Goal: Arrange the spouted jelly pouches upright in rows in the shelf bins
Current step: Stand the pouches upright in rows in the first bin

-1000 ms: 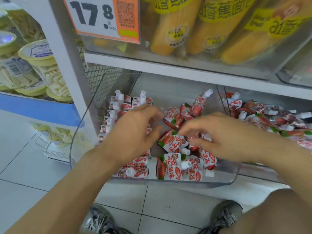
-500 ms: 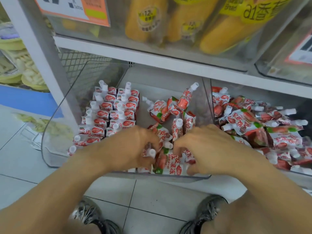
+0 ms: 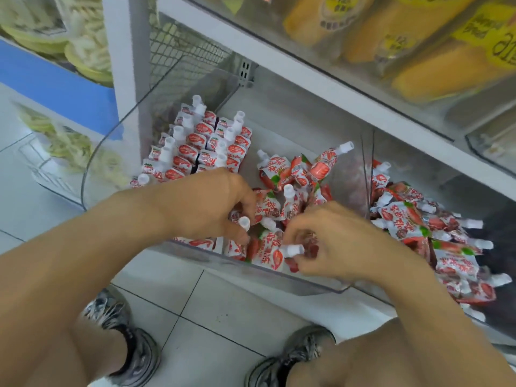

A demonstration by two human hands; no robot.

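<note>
shoes [image 3: 134, 350] on tiled floor | R hand [image 3: 339, 241] pinched pouch [image 3: 275, 254] by spout, at bin [image 3: 279, 275] front wall | L hand [image 3: 208, 206] curled on another spout [image 3: 244, 222] | loose pouches [image 3: 296, 174] mid-bin | upright rows [image 3: 201, 146] back-left | neighbor bin heap [image 3: 435, 233] to R

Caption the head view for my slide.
Both hands grip jelly pouches in a clear bin.
</note>
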